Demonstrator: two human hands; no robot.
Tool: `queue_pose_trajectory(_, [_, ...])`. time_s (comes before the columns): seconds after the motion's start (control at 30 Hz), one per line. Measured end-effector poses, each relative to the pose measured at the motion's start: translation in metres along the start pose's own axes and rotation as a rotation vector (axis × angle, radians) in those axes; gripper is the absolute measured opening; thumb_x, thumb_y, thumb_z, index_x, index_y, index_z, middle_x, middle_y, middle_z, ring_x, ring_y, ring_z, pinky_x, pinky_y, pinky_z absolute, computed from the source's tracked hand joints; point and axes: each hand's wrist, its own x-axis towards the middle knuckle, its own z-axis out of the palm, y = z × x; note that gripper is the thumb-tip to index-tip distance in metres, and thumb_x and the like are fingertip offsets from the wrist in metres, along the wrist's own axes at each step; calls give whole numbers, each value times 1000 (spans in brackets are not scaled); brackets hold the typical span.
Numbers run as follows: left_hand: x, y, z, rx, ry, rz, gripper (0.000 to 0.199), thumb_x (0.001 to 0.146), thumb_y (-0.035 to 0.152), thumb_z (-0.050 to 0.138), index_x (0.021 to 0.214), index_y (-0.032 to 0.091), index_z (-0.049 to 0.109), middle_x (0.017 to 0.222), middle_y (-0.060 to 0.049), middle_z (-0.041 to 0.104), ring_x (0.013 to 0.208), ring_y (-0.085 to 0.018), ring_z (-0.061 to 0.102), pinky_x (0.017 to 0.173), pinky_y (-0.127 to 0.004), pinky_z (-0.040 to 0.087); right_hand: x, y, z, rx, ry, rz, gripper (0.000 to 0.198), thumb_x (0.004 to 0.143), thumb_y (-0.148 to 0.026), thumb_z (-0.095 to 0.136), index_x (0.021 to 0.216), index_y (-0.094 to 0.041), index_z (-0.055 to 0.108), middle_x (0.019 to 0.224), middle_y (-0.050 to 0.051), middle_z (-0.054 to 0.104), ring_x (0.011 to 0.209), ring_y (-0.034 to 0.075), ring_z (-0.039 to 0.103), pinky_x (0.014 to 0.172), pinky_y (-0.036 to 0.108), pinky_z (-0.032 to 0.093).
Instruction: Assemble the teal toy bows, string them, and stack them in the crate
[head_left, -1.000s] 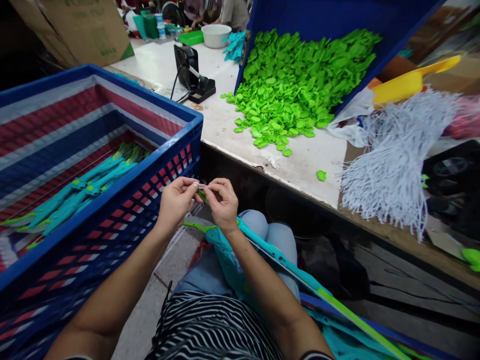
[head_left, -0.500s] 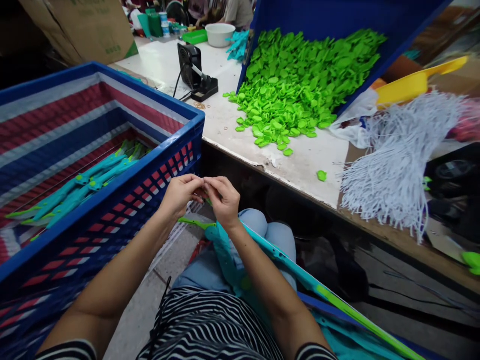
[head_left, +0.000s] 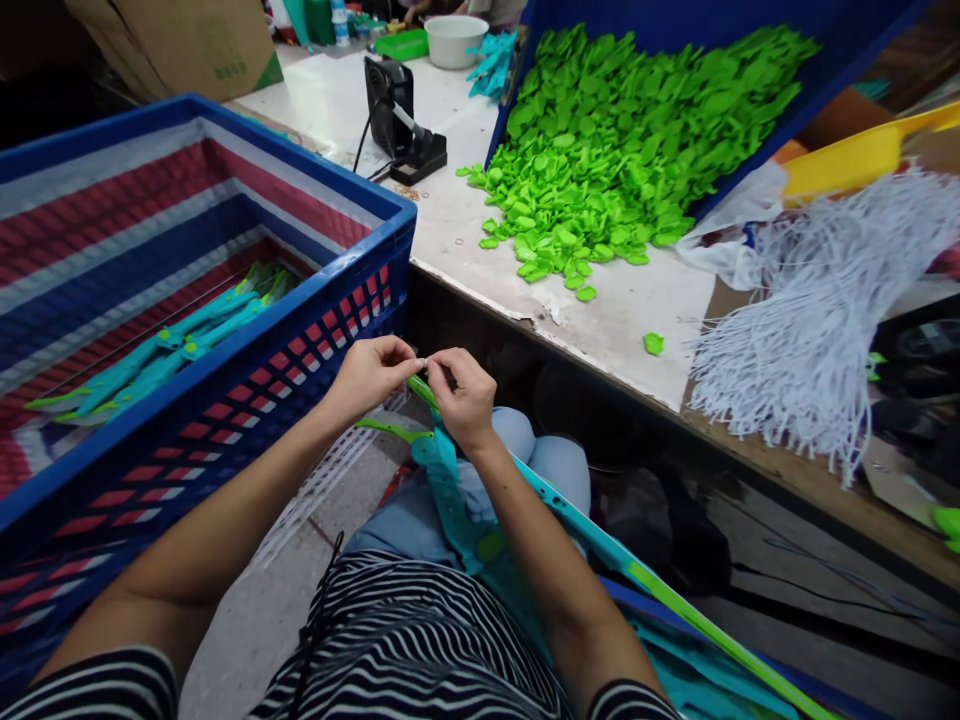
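A long, slender turquoise piece [head_left: 592, 540] with lime-green stretches lay aslant to the right of the blue crate [head_left: 300, 290], one lime end [head_left: 421, 391] near it and the rest reaching well away, while a tiny white bit [head_left: 425, 365], too small to identify, showed near the crate's right side.

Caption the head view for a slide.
Left hand and right hand pinch a white piece near teal parts across the lap, beside a blue crate.

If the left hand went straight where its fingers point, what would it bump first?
The left hand would probably bump the right hand, right in front of it; whether they already touch is hard to tell.
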Motion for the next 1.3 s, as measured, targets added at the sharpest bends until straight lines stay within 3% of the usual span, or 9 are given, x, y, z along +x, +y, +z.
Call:
queue_pose_trajectory(0.23, [-14,-27,-5,20,-91,-41,17,66,30,70,72,15,74,71,-4,70,65,-15,59,62,-24,45,-22,15,7,-69,-55,-24,21,91,-23,41,79,-19,59,78,7,59,76,17,55,73,32,46])
queue_pose_trajectory(0.43, [-38,-44,-1,76,7,130,19,71,26,64,86,18,72,94,-6,69,93,-19,61,83,-29,46,-43,19,14,-110,-12,98,21,91,-27,41,91,-20,61,90,11,60,92,25,56,87,45,44])
queue_pose_trajectory(0.5, [-61,-58,-3,46,144,94,26,72,29,63,94,18,69,103,-6,67,101,-19,58,85,-28,46,-54,7,18,-20,-99,37,22,91,-26,41,102,-21,61,99,12,62,100,25,56,91,46,43])
queue_pose_trajectory(0.6, [-113,-90,-12,88,230,-117,23,74,35,60,85,17,66,85,-4,67,84,-18,61,74,-27,49,-71,-7,34,102,-398,-129,26,91,-22,41,110,-22,59,107,10,63,104,22,57,93,43,46])
queue_pose_trajectory(0.7, [-168,-122,-24,258,107,-345,20,71,36,62,76,17,64,70,-2,64,65,-16,59,65,-28,49,-81,-5,59,-14,-660,-122,31,87,-18,49,116,-18,57,121,14,58,116,24,51,100,44,42])
queue_pose_trajectory(0.8, [-201,-144,-30,514,-6,-311,23,72,32,64,90,20,67,89,-5,67,80,-20,62,74,-32,50,-82,9,78,-296,-759,56,47,81,-15,59,127,-13,51,135,21,46,128,33,39,104,54,33])
queue_pose_trajectory(0.93, [-206,-150,-28,718,-245,-246,21,82,28,56,97,21,69,96,-8,68,94,-23,62,86,-35,47,-73,23,82,-444,-845,209,46,85,-13,54,131,-16,50,124,20,54,115,33,49,95,49,41])
queue_pose_trajectory(1.1, [-206,-143,-33,789,-301,-174,21,87,30,50,94,21,68,93,-7,67,88,-21,62,80,-30,47,-65,36,77,-329,-824,224,41,85,-17,54,126,-16,55,114,16,57,105,27,54,90,40,45])
queue_pose_trajectory(1.3, [-217,-144,-43,969,-465,-261,20,85,20,48,85,22,68,87,-5,70,82,-19,64,71,-27,46,-70,49,78,-298,-805,193,38,83,-16,56,122,-15,58,108,15,59,100,25,55,90,37,44])
